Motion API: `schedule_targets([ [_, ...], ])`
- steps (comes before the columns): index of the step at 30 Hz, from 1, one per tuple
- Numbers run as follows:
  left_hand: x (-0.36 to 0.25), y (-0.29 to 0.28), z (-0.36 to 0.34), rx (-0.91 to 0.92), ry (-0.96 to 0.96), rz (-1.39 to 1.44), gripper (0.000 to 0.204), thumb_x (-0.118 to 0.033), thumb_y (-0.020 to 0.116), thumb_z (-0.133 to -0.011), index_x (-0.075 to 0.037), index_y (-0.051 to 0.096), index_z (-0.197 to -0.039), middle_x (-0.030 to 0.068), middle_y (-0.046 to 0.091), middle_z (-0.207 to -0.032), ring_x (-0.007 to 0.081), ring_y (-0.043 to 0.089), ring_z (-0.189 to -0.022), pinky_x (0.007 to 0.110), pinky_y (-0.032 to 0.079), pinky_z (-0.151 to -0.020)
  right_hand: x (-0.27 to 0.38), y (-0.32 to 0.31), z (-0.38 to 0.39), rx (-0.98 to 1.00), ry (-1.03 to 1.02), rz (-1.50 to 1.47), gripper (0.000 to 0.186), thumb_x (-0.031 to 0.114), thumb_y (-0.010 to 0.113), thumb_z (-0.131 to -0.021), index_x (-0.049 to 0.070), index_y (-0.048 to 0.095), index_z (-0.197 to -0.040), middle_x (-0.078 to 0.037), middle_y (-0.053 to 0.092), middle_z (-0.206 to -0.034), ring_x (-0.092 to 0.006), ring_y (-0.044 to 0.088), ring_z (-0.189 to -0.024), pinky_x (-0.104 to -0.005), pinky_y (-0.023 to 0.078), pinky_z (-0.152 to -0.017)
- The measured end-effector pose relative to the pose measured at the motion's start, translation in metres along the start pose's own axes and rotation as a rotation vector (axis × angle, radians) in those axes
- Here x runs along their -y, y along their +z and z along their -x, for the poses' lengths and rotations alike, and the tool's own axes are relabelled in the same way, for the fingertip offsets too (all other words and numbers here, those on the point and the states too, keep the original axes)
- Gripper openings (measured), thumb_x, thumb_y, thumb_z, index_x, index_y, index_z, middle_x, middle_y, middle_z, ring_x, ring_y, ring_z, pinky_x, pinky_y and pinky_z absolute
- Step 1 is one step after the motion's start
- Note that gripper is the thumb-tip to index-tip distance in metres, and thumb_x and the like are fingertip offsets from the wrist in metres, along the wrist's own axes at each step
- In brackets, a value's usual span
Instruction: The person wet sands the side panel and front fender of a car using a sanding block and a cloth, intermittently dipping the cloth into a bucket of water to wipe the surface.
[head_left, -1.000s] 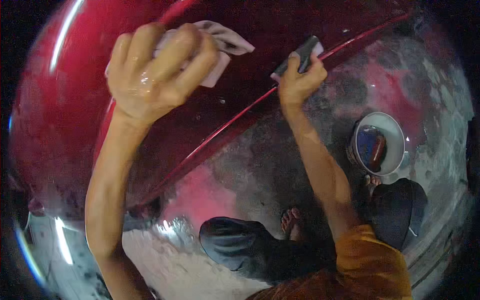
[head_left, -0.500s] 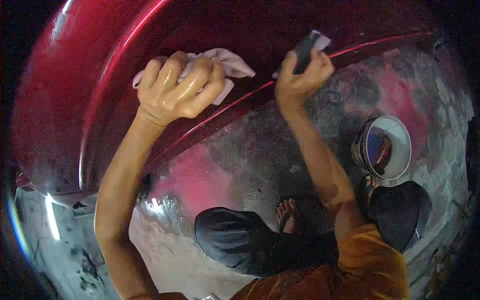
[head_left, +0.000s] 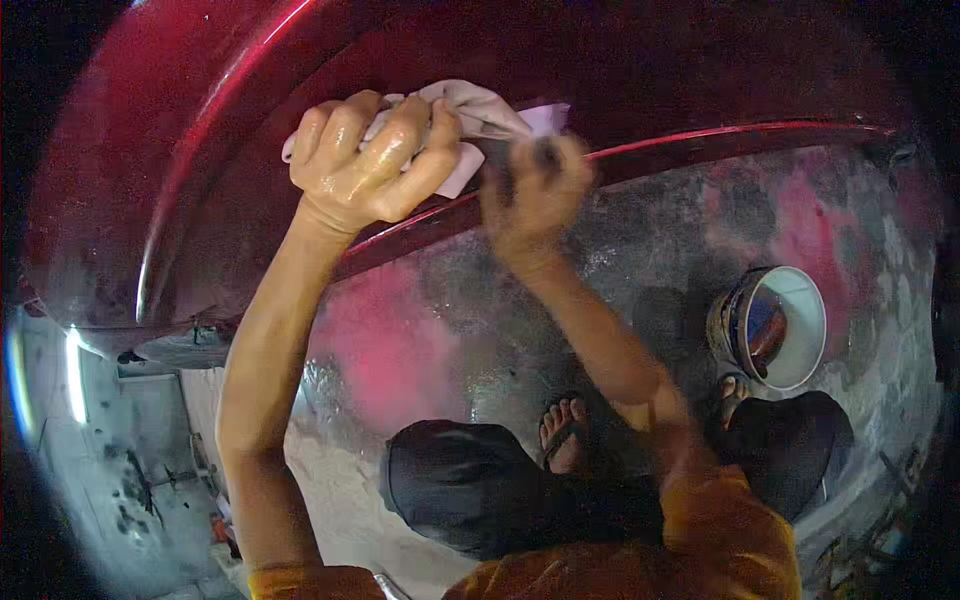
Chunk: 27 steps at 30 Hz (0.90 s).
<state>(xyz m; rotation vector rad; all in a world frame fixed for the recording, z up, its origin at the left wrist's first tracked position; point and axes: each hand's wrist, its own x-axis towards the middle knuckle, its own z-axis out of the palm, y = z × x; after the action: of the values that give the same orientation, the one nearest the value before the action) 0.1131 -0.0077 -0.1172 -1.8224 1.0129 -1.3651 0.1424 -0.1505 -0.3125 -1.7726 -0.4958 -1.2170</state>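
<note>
My left hand (head_left: 372,165) is closed over a crumpled pale pink cloth (head_left: 468,108) on the curved red vehicle body (head_left: 700,80), its knuckles glistening wet. Just to its right, my right hand (head_left: 535,195) is smeared by motion, its fingers curled round a dark block with a pale lilac-white end (head_left: 548,118). That hand sits just above the glossy lower edge line of the panel, close against the cloth, and hides much of the block.
A white bucket (head_left: 805,325) with blue and reddish-brown contents stands at the right, near my right foot (head_left: 735,390). The concrete floor (head_left: 385,340) has pink stains. My knees (head_left: 455,475) are bent below. Tiled surfaces and clutter show at lower left.
My right hand with the block has moved left and down toward the cloth. My left hand with the cloth has shifted right in view. The panel's edge line and the bucket appear lower.
</note>
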Motion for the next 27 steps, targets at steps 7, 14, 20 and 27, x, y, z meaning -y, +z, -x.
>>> schedule_targets([
  [7,0.013,-0.049,0.048,0.107,-0.147,0.031,0.02,-0.024,0.077,-0.079,-0.018,0.076,-0.098,0.0017,0.065,-0.089,0.022,0.062,-0.073,0.034,0.048,-0.062,-0.016,-0.008,-0.016,-0.176,0.157,-0.012,0.051,0.021,0.077,-0.09,0.001,0.061,-0.135,-0.024,0.053,-0.131,-0.0401,0.052,-0.114,-0.0477,0.045,-0.097],
  [14,-0.048,-0.028,0.09,-0.088,-0.747,-0.129,0.03,-0.019,0.08,-0.075,-0.008,0.078,-0.102,0.0094,0.064,-0.091,0.0284,0.063,-0.077,0.04,0.054,-0.066,-0.025,0.012,-0.01,-0.087,-0.17,0.042,0.052,0.017,0.08,-0.087,-0.009,0.065,-0.129,-0.034,0.05,-0.135,-0.0453,0.051,-0.117,-0.0535,0.045,-0.095],
  [20,-0.055,-0.042,0.123,-0.385,-1.326,-0.016,0.035,-0.014,0.081,-0.085,-0.001,0.066,-0.113,0.0134,0.062,-0.1,0.0265,0.063,-0.085,0.042,0.054,-0.069,-0.03,-0.02,-0.049,-0.262,0.312,-0.009,0.054,0.022,0.073,-0.095,-0.008,0.056,-0.137,-0.028,0.043,-0.14,-0.0414,0.046,-0.127,-0.052,0.04,-0.107],
  [27,-0.074,-0.023,0.136,-0.483,-1.558,-0.175,0.036,-0.01,0.078,-0.093,0.003,0.053,-0.116,0.0137,0.054,-0.108,0.024,0.056,-0.095,0.04,0.048,-0.084,0.019,0.01,-0.029,0.182,-0.553,-0.025,0.032,0.015,0.075,-0.091,0.001,0.071,-0.12,-0.033,0.048,-0.137,-0.0445,0.05,-0.119,-0.0518,0.045,-0.095],
])
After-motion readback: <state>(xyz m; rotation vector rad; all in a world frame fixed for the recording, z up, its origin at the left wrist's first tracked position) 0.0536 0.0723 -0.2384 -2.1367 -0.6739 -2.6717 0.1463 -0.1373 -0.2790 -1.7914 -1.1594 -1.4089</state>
